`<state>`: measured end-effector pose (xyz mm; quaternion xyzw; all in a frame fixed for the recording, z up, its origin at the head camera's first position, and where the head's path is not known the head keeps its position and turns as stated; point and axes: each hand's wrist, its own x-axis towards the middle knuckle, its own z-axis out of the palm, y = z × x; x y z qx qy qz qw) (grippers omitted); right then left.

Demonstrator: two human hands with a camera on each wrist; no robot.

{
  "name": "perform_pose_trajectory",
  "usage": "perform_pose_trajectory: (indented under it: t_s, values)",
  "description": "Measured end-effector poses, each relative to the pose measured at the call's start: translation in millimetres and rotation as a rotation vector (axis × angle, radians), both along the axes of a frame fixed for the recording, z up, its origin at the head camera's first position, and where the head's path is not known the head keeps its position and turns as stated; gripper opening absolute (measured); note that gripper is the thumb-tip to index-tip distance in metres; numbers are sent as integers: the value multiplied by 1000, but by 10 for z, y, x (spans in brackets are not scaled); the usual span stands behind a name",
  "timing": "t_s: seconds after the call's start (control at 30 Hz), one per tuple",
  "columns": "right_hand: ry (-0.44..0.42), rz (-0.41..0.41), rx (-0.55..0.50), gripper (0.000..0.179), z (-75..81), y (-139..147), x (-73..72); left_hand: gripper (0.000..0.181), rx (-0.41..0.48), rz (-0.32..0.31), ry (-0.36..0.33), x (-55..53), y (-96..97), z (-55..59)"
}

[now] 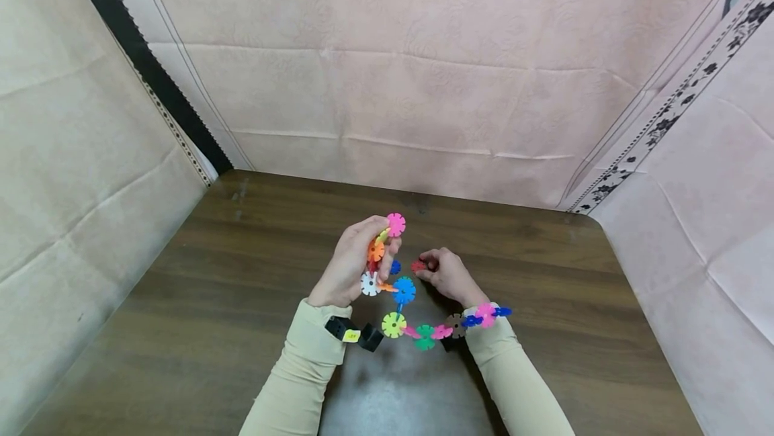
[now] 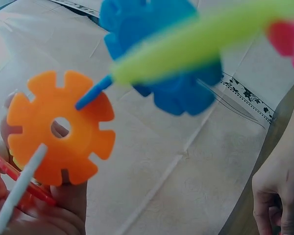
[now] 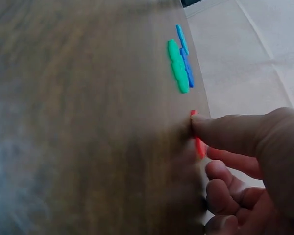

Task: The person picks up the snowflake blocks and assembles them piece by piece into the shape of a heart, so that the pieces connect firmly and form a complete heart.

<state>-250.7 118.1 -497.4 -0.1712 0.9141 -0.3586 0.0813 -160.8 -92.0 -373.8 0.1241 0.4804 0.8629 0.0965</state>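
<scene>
My left hand (image 1: 347, 265) grips one end of a long chain of slotted plastic discs, with a pink disc (image 1: 396, 224) at its top. In the left wrist view an orange disc (image 2: 83, 132) and a white disc (image 2: 20, 188) sit by the fingers, a red disc (image 2: 24, 178) among them. The chain runs down through a blue disc (image 1: 404, 290), a yellow-green disc (image 1: 394, 325) and a green disc (image 1: 425, 337), reaching across the right wrist. My right hand (image 1: 450, 278) pinches a single red disc (image 3: 199, 147) between thumb and finger, low over the table.
Loose discs lie on the brown wooden table (image 1: 242, 288) beyond the right hand: a green one (image 3: 178, 66), a blue one (image 3: 187, 68) and a light blue one (image 3: 182, 39). Pale cloth (image 1: 393, 86) hangs behind the table and along both sides.
</scene>
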Motion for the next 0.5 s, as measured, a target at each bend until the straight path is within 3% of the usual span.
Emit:
perform_pose_trajectory:
  t_s: [0.3, 0.5]
  values:
    - [-112, 23, 5, 23, 59, 56, -21, 28, -18, 7, -8, 3, 25, 19]
    - [-87, 1, -159, 20, 146, 95, 41, 28, -8, -8, -6, 11, 40, 7]
